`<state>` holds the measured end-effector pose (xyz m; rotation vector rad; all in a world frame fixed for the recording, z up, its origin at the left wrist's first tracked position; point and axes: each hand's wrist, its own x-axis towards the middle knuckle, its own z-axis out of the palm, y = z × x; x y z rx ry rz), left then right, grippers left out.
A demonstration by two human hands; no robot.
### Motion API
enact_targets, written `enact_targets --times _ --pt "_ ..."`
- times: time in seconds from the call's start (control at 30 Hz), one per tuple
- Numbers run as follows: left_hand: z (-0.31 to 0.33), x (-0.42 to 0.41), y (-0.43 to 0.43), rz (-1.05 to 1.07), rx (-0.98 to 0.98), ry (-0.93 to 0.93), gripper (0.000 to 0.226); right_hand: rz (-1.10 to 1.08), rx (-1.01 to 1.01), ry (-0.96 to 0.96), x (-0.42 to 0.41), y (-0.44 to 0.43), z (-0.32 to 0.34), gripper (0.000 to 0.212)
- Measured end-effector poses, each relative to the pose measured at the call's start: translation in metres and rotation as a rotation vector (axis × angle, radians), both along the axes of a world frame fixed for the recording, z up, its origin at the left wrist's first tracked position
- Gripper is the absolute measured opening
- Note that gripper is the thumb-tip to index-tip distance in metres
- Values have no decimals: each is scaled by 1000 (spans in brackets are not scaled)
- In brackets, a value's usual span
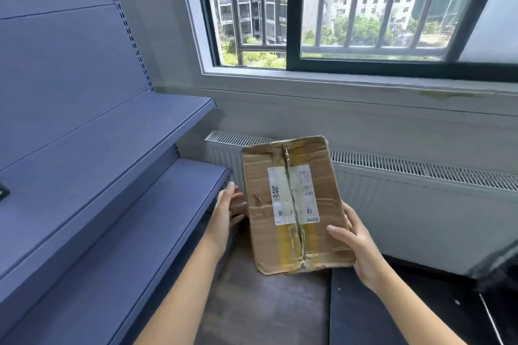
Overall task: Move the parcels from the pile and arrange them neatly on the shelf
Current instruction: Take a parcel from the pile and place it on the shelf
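Beside two blue shelves, one parcel: right hand grip clasps it; left hand grip released.

The blue-grey metal shelf stands on the left. Two of its flat boards show, an upper board and a lower board under it. A small dark thing lies on the upper board at the far left (too cut off to tell what it is). Down below is the dark brown wooden floor, with a flat black patch on the right.
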<state>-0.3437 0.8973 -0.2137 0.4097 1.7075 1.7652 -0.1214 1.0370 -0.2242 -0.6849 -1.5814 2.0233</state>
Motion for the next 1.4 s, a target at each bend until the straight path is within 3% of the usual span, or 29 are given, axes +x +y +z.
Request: enact_targets --times 0.13,0.37,0.63,0.77,0.9,1.0,1.1,1.17,1.23,1.27,1.33,1.4 --pt "13 -17 10 83 -29 49 51 90 -16 -38 -20 34 0 80" --pt "30 -69 -3 105 -203 199 86 466 112 -229 -67 69 10 84" --pt "42 -115 -20 -428 -331 193 79 1005 453 -521 -153 94 72 75" --pt "37 -135 -27 -445 -290 114 66 1118 470 -562 -199 96 82 69" --pt "37 -154 -39 -273 -215 156 60 984 464 -413 -234 100 76 68" --pt "47 -168 -50 -79 -97 148 58 596 148 -100 -257 116 70 77" --pt "58 -181 -55 216 99 131 53 319 -155 68 -274 129 61 63" --pt "67 -194 -54 430 205 110 62 357 -224 106 -287 126 53 86" --pt "78 -205 -51 590 301 88 74 486 -195 98 -309 113 50 123" --pt "81 -211 -50 658 348 79 77 554 -170 102 -323 102 50 131" --pt "87 -216 -44 797 403 61 64 675 -123 126 -353 77 57 125" --pt "88 -217 -34 906 438 68 37 786 -67 151 -381 51 67 105"
